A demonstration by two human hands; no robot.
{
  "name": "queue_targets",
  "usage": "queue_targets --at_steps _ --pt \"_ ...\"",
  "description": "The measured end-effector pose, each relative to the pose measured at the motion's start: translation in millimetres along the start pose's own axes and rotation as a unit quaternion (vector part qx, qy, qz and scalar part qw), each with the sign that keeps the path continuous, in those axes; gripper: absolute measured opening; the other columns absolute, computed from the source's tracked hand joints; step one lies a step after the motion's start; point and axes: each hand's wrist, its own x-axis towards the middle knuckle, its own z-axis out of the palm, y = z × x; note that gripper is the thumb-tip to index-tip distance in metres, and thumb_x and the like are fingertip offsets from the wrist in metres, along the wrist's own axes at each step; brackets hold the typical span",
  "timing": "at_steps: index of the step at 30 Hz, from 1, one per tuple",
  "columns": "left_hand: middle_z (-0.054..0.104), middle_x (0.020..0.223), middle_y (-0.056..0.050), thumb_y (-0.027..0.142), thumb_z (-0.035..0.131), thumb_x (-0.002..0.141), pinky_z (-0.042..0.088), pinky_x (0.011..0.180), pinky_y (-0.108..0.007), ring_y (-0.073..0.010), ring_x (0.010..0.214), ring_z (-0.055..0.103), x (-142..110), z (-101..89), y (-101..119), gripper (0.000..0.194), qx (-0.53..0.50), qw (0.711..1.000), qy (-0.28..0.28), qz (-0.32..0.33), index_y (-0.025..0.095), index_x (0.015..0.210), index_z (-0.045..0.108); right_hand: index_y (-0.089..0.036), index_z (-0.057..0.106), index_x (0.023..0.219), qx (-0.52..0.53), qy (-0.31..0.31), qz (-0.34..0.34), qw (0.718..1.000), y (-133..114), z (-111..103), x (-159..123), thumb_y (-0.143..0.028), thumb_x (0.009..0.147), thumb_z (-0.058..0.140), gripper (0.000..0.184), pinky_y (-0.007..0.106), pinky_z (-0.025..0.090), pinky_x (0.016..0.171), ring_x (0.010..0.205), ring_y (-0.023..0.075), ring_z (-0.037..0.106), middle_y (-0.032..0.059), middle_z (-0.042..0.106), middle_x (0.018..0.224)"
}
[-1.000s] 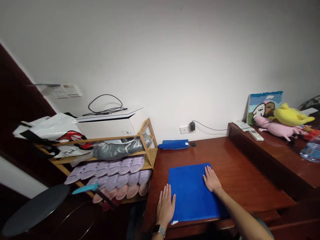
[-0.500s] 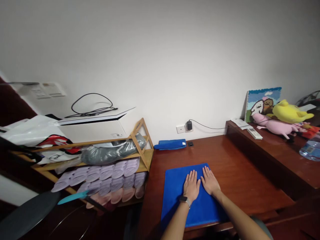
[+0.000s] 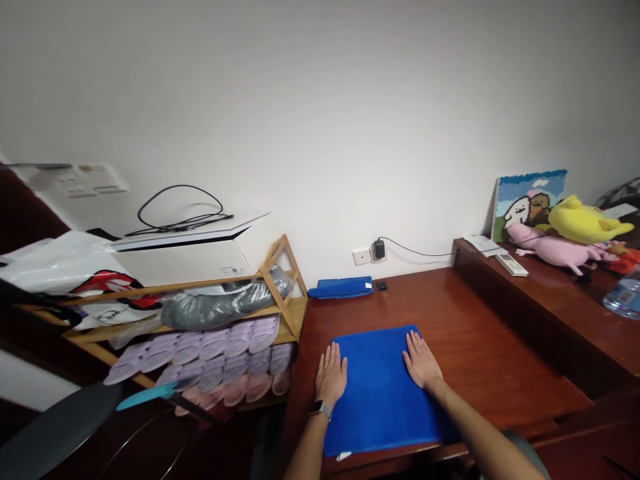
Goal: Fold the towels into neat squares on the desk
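A blue towel (image 3: 375, 393) lies spread flat on the reddish-brown wooden desk (image 3: 480, 347), with a small white tag showing at its near edge. My left hand (image 3: 331, 377) rests flat over the towel's left edge, fingers stretched out and pointing away from me; a watch (image 3: 320, 408) is on that wrist. On the towel's right side, near its far right corner, my right hand (image 3: 421, 361) lies flat with the thumb apart from the fingers. Neither hand holds anything. A folded blue towel (image 3: 341, 288) sits at the back of the desk against the wall.
Left of the desk stands a wooden rack (image 3: 293, 313) with lilac slippers (image 3: 237, 340), bagged items and a white box (image 3: 185, 263). A charger (image 3: 379, 249) is plugged into the wall. The raised right ledge carries a remote (image 3: 512, 265), plush toys (image 3: 555, 252) and a bottle (image 3: 625, 295).
My left hand has moved left, from the middle of the towel to its left edge. My right hand has stayed in almost the same place.
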Motion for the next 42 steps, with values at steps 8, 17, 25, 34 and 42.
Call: queue_targets --at_steps 8,17,25,34,42 --pt "0.037 0.167 -0.009 0.038 0.022 0.108 0.027 0.129 -0.046 -0.0229 0.156 0.031 25 -10.4 84 0.06 -0.042 0.992 -0.004 0.117 0.017 0.162 0.033 -0.004 0.024 0.164 -0.007 -0.001 0.003 1.0 -4 -5 -1 -0.051 0.105 0.019 0.076 0.042 0.01 0.131 0.16 0.0236 0.012 0.0143 0.018 0.172" --pt "0.034 0.168 -0.009 0.045 0.023 0.107 0.024 0.129 -0.05 -0.0251 0.158 0.027 37 2.8 99 0.063 -0.05 0.993 -0.048 0.093 0.02 0.164 0.03 -0.006 0.025 0.164 -0.013 0.003 -0.002 1.0 -3 -6 0 -0.053 0.105 0.017 0.076 0.042 0.011 0.131 0.16 0.0235 0.012 0.0129 0.018 0.172" --pt "0.04 0.165 -0.014 0.041 0.025 0.106 0.03 0.126 -0.05 -0.0264 0.154 0.035 15 -9.7 -16 0.062 -0.032 0.999 -0.019 0.008 0.015 0.161 0.037 -0.005 0.024 0.164 -0.006 0.002 0.003 1.0 -3 -4 0 -0.053 0.105 0.016 0.077 0.041 0.009 0.131 0.161 0.0233 0.012 0.0134 0.018 0.172" --pt "0.061 0.152 -0.008 0.041 0.031 0.105 0.048 0.116 -0.04 -0.0225 0.139 0.057 -76 -24.2 -40 0.051 -0.184 0.979 0.088 -0.009 0.022 0.14 0.064 0.0 0.026 0.162 -0.031 -0.024 0.016 0.999 -19 -32 -5 -0.045 0.105 0.022 0.073 0.041 0.009 0.131 0.16 0.0264 0.013 0.0181 0.019 0.171" --pt "0.072 0.134 -0.011 0.036 0.035 0.102 0.052 0.111 -0.047 -0.0271 0.126 0.066 -80 -19.8 -38 0.047 -0.151 0.98 0.132 -0.004 0.018 0.123 0.073 -0.015 0.039 0.161 -0.013 0.095 0.002 0.995 -47 -12 -85 -0.042 0.106 0.023 0.063 0.049 0.012 0.131 0.16 0.0269 0.016 0.0094 0.022 0.172"
